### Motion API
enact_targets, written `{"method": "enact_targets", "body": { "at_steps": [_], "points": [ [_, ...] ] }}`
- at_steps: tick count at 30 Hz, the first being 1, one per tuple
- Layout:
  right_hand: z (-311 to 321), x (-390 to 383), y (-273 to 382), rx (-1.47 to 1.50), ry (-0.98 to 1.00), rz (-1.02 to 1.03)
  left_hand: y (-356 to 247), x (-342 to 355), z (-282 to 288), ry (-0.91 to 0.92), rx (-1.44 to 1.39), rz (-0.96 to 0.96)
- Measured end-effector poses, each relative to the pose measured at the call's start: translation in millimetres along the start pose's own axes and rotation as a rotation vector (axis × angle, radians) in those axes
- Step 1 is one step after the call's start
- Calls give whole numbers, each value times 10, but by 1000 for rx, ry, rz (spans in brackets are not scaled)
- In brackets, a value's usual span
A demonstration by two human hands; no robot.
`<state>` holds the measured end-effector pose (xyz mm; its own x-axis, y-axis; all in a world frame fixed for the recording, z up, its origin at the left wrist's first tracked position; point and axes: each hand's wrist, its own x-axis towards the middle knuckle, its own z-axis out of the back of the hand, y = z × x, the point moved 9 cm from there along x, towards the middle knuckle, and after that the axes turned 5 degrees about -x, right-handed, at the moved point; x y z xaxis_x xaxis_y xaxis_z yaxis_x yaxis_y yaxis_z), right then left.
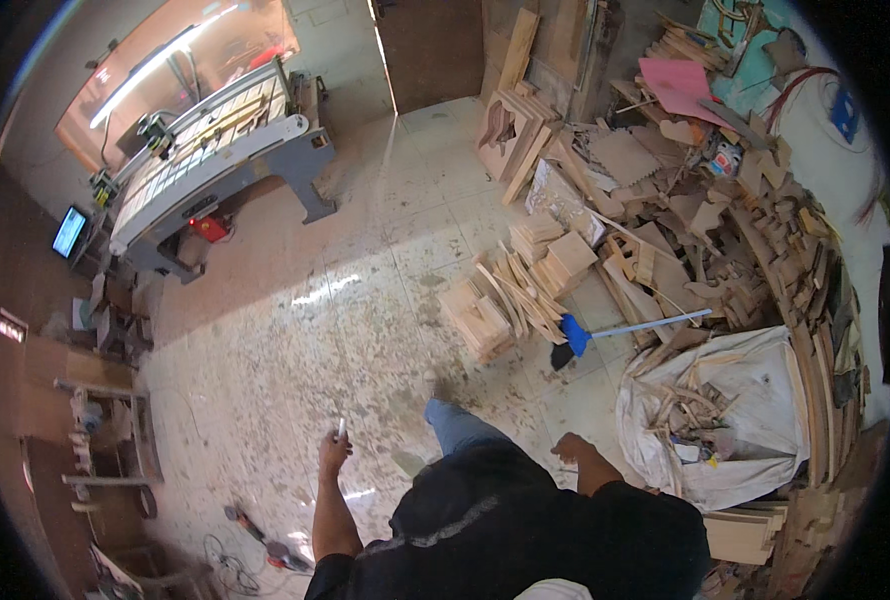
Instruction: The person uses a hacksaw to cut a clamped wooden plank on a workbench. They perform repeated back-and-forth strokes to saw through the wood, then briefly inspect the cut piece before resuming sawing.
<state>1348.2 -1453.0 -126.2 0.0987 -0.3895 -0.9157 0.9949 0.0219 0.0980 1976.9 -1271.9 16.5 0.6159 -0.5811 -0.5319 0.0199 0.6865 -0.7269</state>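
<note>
I am standing in a woodworking shop, looking down at my dark shirt and jeans. My left hand [333, 452] is raised beside my body and closed around a small whitish stick-like object [342, 428] that pokes up from the fist. My right hand [571, 447] hangs at my side with fingers curled and nothing visible in it, close to a white sack [765, 430] filled with wood offcuts. A blue-headed broom [577, 337] with a pale handle lies on the floor ahead of me, beside stacked wooden pieces [510, 295].
A large grey machine table [215, 160] stands at the far left. Heaps of cut wood and boards [705, 210] fill the right side. A power tool with cable [265, 545] lies on the dusty floor at lower left. A small screen [69, 231] glows at the left.
</note>
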Motion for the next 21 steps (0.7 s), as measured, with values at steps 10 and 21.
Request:
{"method": "enact_targets", "body": {
  "at_steps": [10,21],
  "points": [
    [3381,745,3020,149,-528,336,-36,1288,351,215,212,227],
    [4339,1614,4514,241,-413,262,-2053,4695,374,553,573,-178]
  ]
}}
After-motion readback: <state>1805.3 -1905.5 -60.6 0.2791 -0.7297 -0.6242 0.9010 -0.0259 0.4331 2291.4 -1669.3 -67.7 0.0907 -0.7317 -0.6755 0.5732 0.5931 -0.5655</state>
